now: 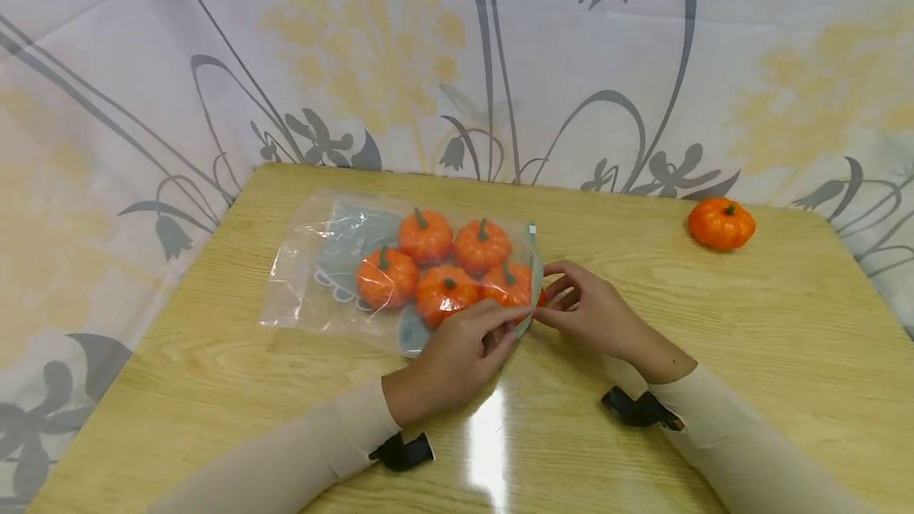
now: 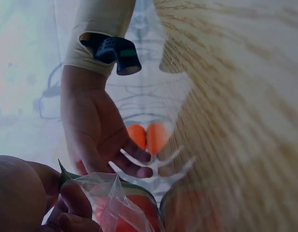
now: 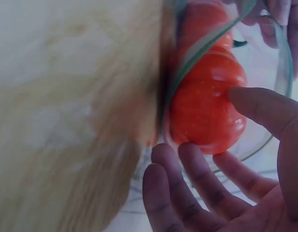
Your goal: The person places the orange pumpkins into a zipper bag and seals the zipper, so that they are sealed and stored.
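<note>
Bright glare streaks the table [image 1: 488,443]; wrist views dimmer, hazy, soft

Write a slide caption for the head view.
Left hand pinches a clear bag of orange pumpkins, right hand at its rim.

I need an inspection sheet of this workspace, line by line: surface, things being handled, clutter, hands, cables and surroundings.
Surface: wooden table with a bright reflection near the front.
Things being handled: clear bag lying flat, at least five orange pumpkins inside; a loose pumpkin sits outside it, toward the far right.
Clutter: nothing seen.
Left hand: pinches the bag's green rim.
Right hand: at the bag's mouth, fingers close around the nearest pumpkin; how firmly they press cannot be told.
Cables: nothing seen; a black strap shows at each wrist.
Surroundings: pale cloth with grey and yellow flowers behind the table.
</note>
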Tool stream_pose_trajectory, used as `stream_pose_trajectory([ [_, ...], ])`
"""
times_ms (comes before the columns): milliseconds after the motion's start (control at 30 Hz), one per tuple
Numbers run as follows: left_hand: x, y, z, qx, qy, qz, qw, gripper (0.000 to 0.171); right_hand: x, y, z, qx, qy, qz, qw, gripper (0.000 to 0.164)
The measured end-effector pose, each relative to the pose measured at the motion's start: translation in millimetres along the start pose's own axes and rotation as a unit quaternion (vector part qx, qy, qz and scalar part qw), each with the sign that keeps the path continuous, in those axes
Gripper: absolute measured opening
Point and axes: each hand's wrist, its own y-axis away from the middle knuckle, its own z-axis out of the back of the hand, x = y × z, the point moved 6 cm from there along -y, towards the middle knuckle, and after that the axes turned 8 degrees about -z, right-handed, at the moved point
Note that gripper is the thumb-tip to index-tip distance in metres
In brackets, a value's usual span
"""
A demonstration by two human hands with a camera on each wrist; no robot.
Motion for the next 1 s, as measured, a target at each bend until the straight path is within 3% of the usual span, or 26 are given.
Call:
stream_pose_trajectory([
  [200, 0.3, 0.4, 0.6, 0.002, -0.018, 0.015, 0.9997, 0.037, -1.7, -5.7, -5.2, 0.015, -0.013, -0.004, 1.000, 0.051],
  [300, -0.3, 1.3, 0.9, 0.015, -0.056, 0.031, 0.9979, 0.040, -4.0, -7.2, -7.4, 0.020, -0.014, -0.013, 1.000, 0.050],
  [600, -1.1, 3.0, -2.9, 0.074, -0.165, 0.082, 0.9801, 0.045, -7.5, -7.2, -8.3, 0.024, -0.019, -0.017, 0.999, 0.048],
  [733, -2.6, 3.2, -1.7, 0.071, -0.200, 0.080, 0.9739, 0.040, -7.7, -7.2, -7.0, 0.021, -0.015, -0.015, 1.000, 0.048],
  [1000, -2.2, 2.7, -3.2, 0.072, -0.189, 0.079, 0.9761, 0.039, -9.1, -5.8, -4.5, 0.035, -0.034, -0.024, 0.999, 0.039],
])
